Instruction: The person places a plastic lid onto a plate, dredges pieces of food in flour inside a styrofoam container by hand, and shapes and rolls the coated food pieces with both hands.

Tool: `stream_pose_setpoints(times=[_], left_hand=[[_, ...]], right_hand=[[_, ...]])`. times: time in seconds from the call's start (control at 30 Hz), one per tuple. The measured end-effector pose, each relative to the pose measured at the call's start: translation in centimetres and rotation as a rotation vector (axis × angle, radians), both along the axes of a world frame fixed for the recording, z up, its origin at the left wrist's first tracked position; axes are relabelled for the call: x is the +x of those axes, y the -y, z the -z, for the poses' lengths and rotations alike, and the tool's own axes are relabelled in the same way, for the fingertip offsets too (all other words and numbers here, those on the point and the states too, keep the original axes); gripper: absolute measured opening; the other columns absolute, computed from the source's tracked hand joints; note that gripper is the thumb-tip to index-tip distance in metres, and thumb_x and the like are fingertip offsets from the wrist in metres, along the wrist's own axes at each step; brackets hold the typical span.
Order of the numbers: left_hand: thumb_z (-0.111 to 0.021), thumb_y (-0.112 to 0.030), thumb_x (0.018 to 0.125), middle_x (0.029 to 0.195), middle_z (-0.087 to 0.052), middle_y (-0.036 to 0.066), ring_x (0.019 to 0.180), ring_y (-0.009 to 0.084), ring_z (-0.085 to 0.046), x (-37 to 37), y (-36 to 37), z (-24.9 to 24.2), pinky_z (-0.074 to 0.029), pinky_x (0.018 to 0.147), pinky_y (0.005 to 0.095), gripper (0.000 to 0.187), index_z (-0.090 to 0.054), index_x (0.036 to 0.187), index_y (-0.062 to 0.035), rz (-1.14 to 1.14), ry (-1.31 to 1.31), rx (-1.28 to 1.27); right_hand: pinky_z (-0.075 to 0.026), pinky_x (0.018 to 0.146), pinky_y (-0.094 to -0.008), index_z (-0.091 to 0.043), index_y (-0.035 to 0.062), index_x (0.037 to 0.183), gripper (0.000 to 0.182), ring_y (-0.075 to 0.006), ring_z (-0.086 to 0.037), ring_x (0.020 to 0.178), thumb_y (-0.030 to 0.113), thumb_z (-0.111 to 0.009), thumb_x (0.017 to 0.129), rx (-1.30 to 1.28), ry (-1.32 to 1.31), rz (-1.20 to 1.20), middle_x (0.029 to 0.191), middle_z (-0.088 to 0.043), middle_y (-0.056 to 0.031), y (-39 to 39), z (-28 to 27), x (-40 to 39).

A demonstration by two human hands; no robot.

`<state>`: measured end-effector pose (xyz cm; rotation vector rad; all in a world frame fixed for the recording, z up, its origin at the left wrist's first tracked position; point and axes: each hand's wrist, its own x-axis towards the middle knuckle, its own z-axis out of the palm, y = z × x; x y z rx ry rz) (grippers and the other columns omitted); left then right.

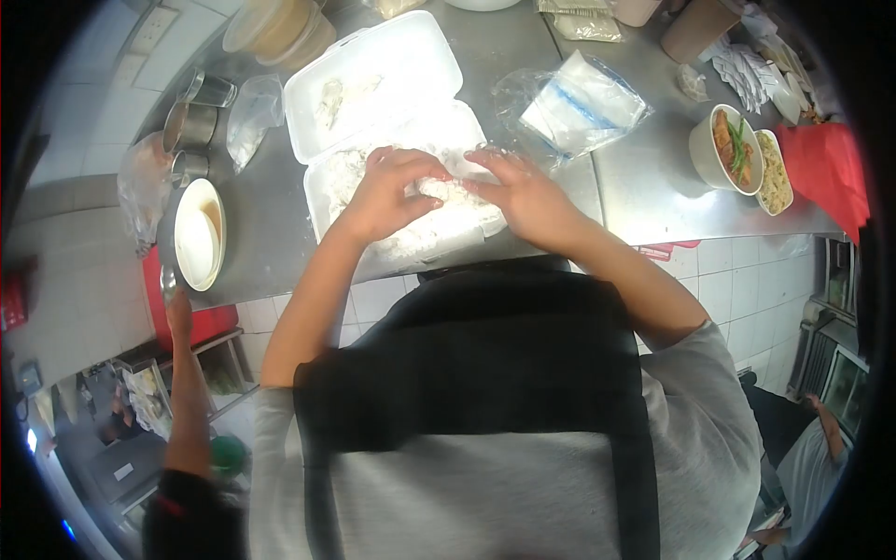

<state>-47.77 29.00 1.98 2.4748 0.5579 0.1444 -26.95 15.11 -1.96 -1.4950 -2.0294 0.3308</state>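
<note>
A white foam clamshell box (pixel 297 107) lies open on the steel counter, with loose white flour (pixel 343 177) in its near half. Over that half, my left hand (pixel 397 191) curls its thumb and fingers about a flour-coated lump (pixel 442 192). From the other side my right hand (pixel 537 201) pinches the same lump with its fingertips. White powder clings to both sets of fingers. What lies under the flour coating I cannot make out. A few floury clumps (pixel 330 101) sit in the box's far half.
Left are metal cups (pixel 189 126), an oval dish (pixel 213 271) and a co-worker's hand (pixel 177 313) with a shiny utensil. A clear plastic bag (pixel 583 107) lies right of the box. Further right stand a food bowl (pixel 707 159), a rice tray (pixel 773 173) and a red bag (pixel 826 168).
</note>
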Motion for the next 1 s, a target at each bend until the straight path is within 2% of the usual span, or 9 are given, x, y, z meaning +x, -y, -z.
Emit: stream_pose_setpoints(times=[0.23, 0.43, 0.53, 0.63, 0.73, 0.83, 0.93, 1.0], left_hand=[[-0.081, -0.013, 0.070, 0.115, -0.066, -0.005, 0.126, 0.0215, -0.051, -0.2, 0.5, 0.4, -0.019, 0.114, 0.0534, 0.033, -0.064, 0.099, -0.0179, -0.031, -0.005, -0.029], [-0.084, -0.011, 0.065, 0.111, -0.067, -0.007, 0.125, 0.0206, -0.051, -0.5, 0.4, 0.7, -0.019, 0.114, 0.0533, 0.037, -0.063, 0.096, -0.0177, 0.001, -0.004, 0.055], [-0.085, -0.012, 0.062, 0.110, -0.064, -0.005, 0.123, 0.0214, -0.052, -0.6, 0.4, 0.7, -0.020, 0.113, 0.0569, 0.042, -0.064, 0.098, -0.0188, 0.016, 0.009, 0.058], [-0.086, -0.013, 0.060, 0.110, -0.063, -0.003, 0.121, 0.0212, -0.052, 0.0, 1.1, 0.3, -0.020, 0.113, 0.0570, 0.046, -0.065, 0.101, -0.0186, -0.055, 0.039, 0.071], [-0.087, -0.015, 0.059, 0.107, -0.061, -0.002, 0.117, 0.0210, -0.052, 0.0, 0.9, 0.6, -0.021, 0.112, 0.0572, 0.050, -0.065, 0.104, -0.0184, 0.002, 0.016, 0.097], [-0.087, -0.017, 0.060, 0.104, -0.059, -0.001, 0.113, 0.0215, -0.052, 0.1, 1.1, 0.3, -0.021, 0.112, 0.0577, 0.052, -0.066, 0.107, -0.0193, -0.027, 0.006, 0.084], [-0.086, -0.020, 0.061, 0.104, -0.058, 0.000, 0.112, 0.0221, -0.052, 0.2, 1.6, 0.3, -0.021, 0.112, 0.0584, 0.055, -0.066, 0.112, -0.0209, -0.040, 0.006, 0.131], [-0.086, -0.020, 0.061, 0.106, -0.057, 0.000, 0.114, 0.0224, -0.051, 0.0, 1.4, 0.8, -0.021, 0.112, 0.0587, 0.058, -0.066, 0.115, -0.0221, -0.011, -0.030, 0.175]], right_hand=[[-0.034, 0.109, -0.0516, -0.067, 0.0084, 0.116, 0.040, -0.0376, -0.040, 0.135, -0.004, -0.053, 0.081, 0.030, 0.055, -0.004, 0.141, -0.047, -0.0142, -0.5, -0.1, -0.1], [-0.029, 0.112, -0.0539, -0.068, 0.0112, 0.116, 0.037, -0.0359, -0.036, 0.139, 0.000, -0.057, 0.082, -0.015, 0.031, 0.010, 0.146, -0.043, -0.0129, -0.7, -0.3, -0.4], [-0.027, 0.112, -0.0545, -0.067, 0.0115, 0.118, 0.039, -0.0356, -0.034, 0.140, 0.002, -0.059, 0.081, -0.058, 0.033, -0.011, 0.147, -0.041, -0.0128, -0.6, -0.3, 0.1], [-0.026, 0.113, -0.0547, -0.066, 0.0117, 0.119, 0.040, -0.0354, -0.032, 0.141, 0.001, -0.058, 0.082, -0.045, -0.017, 0.015, 0.148, -0.040, -0.0129, -0.9, -0.3, -0.1], [-0.026, 0.113, -0.0555, -0.064, 0.0107, 0.120, 0.039, -0.0361, -0.032, 0.141, 0.001, -0.057, 0.083, -0.107, 0.028, -0.035, 0.148, -0.040, -0.0127, -1.1, -0.4, 0.0], [-0.026, 0.113, -0.0554, -0.065, 0.0099, 0.120, 0.036, -0.0329, -0.033, 0.141, 0.006, -0.056, 0.085, -0.098, -0.004, 0.008, 0.147, -0.041, -0.0123, -1.0, -0.2, 0.2], [-0.026, 0.113, -0.0551, -0.064, 0.0071, 0.119, 0.036, -0.0351, -0.032, 0.142, 0.000, -0.055, 0.085, -0.157, -0.014, -0.017, 0.148, -0.039, -0.0132, -0.9, -0.3, 0.0], [-0.026, 0.113, -0.0552, -0.065, 0.0071, 0.117, 0.034, -0.0337, -0.033, 0.141, 0.003, -0.055, 0.085, -0.138, -0.026, -0.007, 0.148, -0.040, -0.0132, -0.9, -0.2, 0.0]])
